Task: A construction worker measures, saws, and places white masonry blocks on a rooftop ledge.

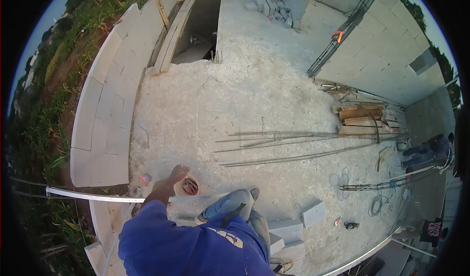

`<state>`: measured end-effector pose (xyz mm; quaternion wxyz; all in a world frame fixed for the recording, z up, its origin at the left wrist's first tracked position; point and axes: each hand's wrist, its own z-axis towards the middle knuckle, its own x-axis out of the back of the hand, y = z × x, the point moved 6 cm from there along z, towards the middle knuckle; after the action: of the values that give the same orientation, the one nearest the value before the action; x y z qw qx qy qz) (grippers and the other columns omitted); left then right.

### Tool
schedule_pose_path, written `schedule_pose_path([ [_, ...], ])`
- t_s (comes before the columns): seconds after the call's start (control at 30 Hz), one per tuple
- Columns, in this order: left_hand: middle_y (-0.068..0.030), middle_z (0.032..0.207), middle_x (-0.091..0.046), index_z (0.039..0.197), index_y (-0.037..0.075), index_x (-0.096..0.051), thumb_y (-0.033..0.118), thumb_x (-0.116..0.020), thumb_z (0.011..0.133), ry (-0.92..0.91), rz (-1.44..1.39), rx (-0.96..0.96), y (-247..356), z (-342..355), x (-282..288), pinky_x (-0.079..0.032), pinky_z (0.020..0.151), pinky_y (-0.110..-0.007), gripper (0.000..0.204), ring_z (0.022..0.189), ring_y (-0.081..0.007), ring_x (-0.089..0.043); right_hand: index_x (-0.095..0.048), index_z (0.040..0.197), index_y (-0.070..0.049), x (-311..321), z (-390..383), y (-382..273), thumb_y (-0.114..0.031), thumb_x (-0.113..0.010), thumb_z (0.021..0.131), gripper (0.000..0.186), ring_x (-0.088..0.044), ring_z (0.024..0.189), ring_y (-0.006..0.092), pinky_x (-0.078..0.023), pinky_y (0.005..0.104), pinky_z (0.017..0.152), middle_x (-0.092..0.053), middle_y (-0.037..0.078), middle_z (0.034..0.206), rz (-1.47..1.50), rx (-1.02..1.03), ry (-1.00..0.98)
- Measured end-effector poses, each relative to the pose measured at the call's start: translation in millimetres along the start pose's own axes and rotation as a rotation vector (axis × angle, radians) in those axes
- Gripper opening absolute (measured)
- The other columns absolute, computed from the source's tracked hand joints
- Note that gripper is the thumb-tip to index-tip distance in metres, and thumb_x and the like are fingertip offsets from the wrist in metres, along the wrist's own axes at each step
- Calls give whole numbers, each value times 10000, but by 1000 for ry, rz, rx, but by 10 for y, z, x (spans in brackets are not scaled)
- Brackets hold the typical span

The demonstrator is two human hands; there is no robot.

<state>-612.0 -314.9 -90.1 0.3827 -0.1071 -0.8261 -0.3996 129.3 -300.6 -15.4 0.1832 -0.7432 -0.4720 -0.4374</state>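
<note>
My left arm, in a blue sleeve, reaches forward. My left hand (179, 172) is at the far left rim of a small round bucket (197, 179); its fingers look curled together, and what they hold, if anything, is too small to make out. Red-handled tools (190, 186) lie inside the bucket. A long pale metal straightedge (105, 197) runs from beyond the low wall, passes behind my forearm and reaches my bent legs (225, 205). Left of the hand a small red-and-white object (146, 179) rests on the floor. My right hand is not in view.
A block wall (107, 104) curves along the left edge. Planks (178, 31) border a floor opening (196, 41) ahead. Long steel bars (274, 141) cross the floor toward a wood pile (362, 117). Loose blocks (313, 214) lie right of me. Another person (431, 148) is at far right.
</note>
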Motion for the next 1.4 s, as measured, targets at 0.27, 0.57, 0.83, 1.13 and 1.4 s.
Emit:
schedule_pose_path([
  [0.27, -93, 869, -704, 999, 23, -712, 323, -594, 932, -80, -714, 462, 378, -811, -425, -518, 723, -339, 329, 793, -165, -665, -386, 1311, 117, 965, 1248, -1984, -439, -827, 595, 1008, -618, 1072, 452, -508, 479, 920, -623, 289, 1155, -133, 336, 92],
  [0.57, -246, 764, -682, 869, -24, -704, 350, -583, 899, 322, -231, 310, -1020, -451, -206, -517, 696, -458, 394, 760, -371, -686, -396, 1300, 107, 1815, 1397, -4490, -436, -829, 594, 991, -620, 1067, 451, -510, 479, 916, -625, 284, 1150, -351, 576, 178],
  [0.83, -207, 755, -703, 935, -52, -678, 315, -626, 892, 421, -582, 911, -2524, 194, 1160, -538, 684, -423, 373, 750, -298, -711, -404, 1290, 99, 1858, 490, -6903, -434, -831, 593, 975, -622, 1063, 450, -512, 479, 912, -627, 279, 1146, -513, 706, 135],
  [1.13, -207, 875, -716, 976, -35, -698, 315, -631, 872, 528, -393, 709, -2674, 2028, 3901, -532, 733, -393, 372, 833, -313, -707, -414, 1278, 89, 1664, -431, -8786, -431, -833, 592, 958, -625, 1059, 449, -515, 479, 909, -629, 274, 1141, -531, 743, 57],
  [1.4, -226, 891, -703, 960, -35, -697, 336, -623, 858, 659, -385, 926, -3330, 3017, 4888, -507, 797, -439, 392, 877, -331, -680, -422, 1269, 80, 1611, -786, -11675, -429, -834, 591, 942, -627, 1055, 447, -517, 479, 905, -631, 269, 1137, -512, 868, 27],
])
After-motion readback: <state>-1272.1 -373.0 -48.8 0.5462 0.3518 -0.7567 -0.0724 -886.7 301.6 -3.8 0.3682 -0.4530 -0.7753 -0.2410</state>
